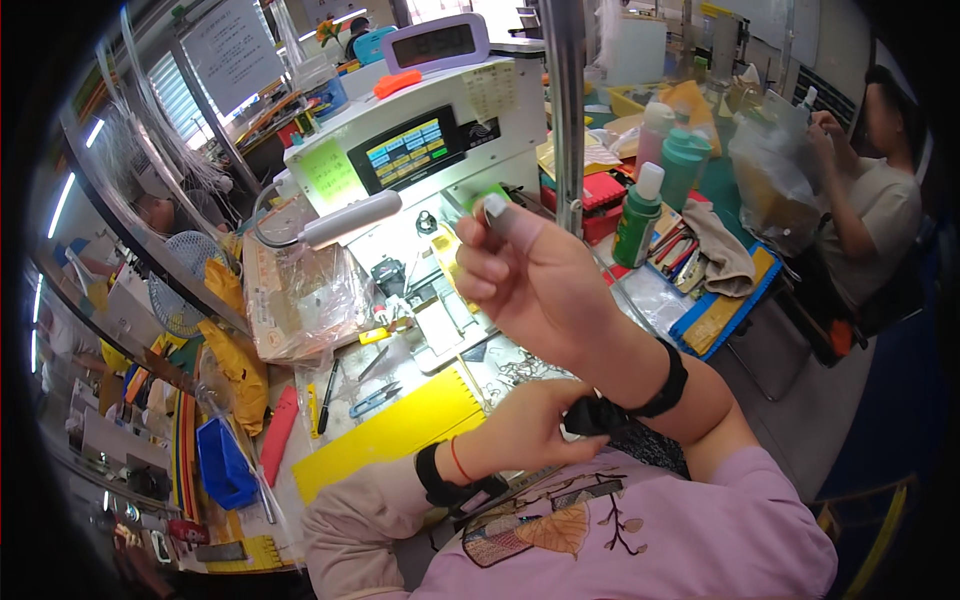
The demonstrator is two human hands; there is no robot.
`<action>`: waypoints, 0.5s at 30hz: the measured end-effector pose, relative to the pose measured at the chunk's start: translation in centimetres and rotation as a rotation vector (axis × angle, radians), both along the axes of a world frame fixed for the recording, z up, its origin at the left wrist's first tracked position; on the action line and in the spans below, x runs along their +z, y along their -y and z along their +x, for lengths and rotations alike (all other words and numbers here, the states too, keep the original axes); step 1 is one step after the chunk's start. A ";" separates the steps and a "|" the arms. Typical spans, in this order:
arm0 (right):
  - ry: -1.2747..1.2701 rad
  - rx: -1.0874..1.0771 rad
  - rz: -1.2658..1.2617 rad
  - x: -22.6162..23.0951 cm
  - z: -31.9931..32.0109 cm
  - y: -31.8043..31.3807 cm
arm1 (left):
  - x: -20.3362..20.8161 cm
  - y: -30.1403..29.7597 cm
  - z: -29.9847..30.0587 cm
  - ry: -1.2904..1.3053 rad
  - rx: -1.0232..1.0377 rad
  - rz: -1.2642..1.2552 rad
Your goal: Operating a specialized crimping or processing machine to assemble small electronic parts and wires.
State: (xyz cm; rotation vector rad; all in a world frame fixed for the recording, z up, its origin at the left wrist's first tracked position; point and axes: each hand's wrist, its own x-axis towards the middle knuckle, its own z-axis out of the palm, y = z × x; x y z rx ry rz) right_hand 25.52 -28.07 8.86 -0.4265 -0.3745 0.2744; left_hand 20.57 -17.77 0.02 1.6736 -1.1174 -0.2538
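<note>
My right hand (545,285) is raised over the front of a white machine (520,110) with a small lit screen (405,150). Its fingers are loosely bent and a little apart, with nothing visible in them; a grey covering with a pale tip sits on the thumb. Around the right wrist runs a black strap (668,380). Below it, my left hand (530,425) has its thumb and fingers closed on a black wrist device (597,415) at the strap's side. Part of that device is hidden by the fingers. The left wrist wears another black band (432,475) and a red string.
A yellow mat (395,430), pens, blue snips (375,398) and a blue bin (225,462) lie left. A lamp (350,218) reaches over the worktop. Right of a metal post (567,110) stand a green bottle (637,215) and tools; another person (865,200) handles a plastic bag.
</note>
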 end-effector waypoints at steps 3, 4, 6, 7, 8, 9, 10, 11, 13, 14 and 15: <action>-0.018 -0.010 -0.023 -0.7 -0.2 0.1 | 0.4 -2.8 0.2 0.102 0.034 0.060; -0.033 -0.007 -0.126 -1.3 0.2 0.5 | 1.3 -4.4 1.1 0.148 0.126 0.151; -0.096 0.018 -0.262 -3.6 1.0 0.4 | 2.4 -8.5 4.0 0.239 0.444 0.293; -0.132 0.020 -0.371 -4.9 0.6 -0.1 | 2.4 -10.1 5.5 0.287 0.666 0.347; -0.167 0.068 -0.483 -6.3 0.4 -0.7 | 2.5 -11.1 6.9 0.529 0.784 0.313; -0.202 0.118 -0.594 -7.9 0.3 -1.3 | 2.4 -11.6 8.3 0.774 0.895 0.274; -0.155 0.111 -0.692 -9.2 0.4 -2.0 | 1.5 -11.6 9.5 0.758 0.896 0.280; -0.101 0.109 -0.790 -10.1 0.3 -2.9 | 0.8 -11.7 10.3 0.761 0.894 0.292; -0.078 0.102 -0.779 -12.0 0.9 -4.9 | 0.1 -11.9 11.7 0.749 0.890 0.308; 0.056 -0.045 -0.801 -12.8 1.4 -5.9 | -0.1 -12.2 12.2 0.709 0.882 0.283; 0.192 -0.191 -0.816 -13.4 1.7 -6.8 | -0.3 -12.5 12.3 0.670 0.875 0.259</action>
